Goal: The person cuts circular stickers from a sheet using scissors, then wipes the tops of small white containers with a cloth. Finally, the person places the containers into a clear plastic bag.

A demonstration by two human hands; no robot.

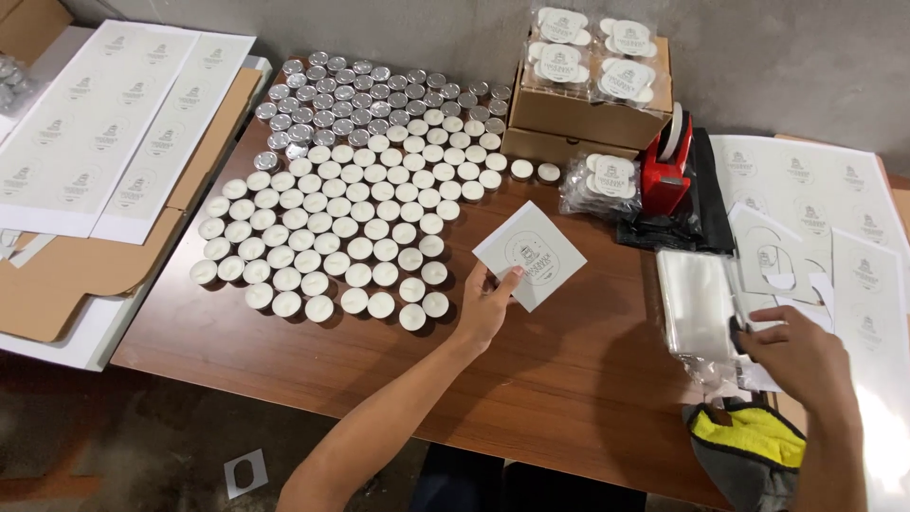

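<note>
My left hand (488, 303) pinches the near corner of a white square card (531, 254) with a printed round emblem, held just above the brown wooden table (559, 379). Just left of it lies a large field of white tealight candles (346, 228) in metal cups. My right hand (796, 353) rests at the table's right edge with its fingers on a stack of clear plastic bags (697, 303); whether it grips one I cannot tell.
Cardboard boxes (588, 114) topped with bagged candle packs stand at the back. One bagged pack (602, 182) lies beside a red tape dispenser (668, 166). Printed label sheets (844, 237) lie at right, more sheets (95, 123) and flat cardboard at left. A yellow-grey cloth (749, 446) sits near right.
</note>
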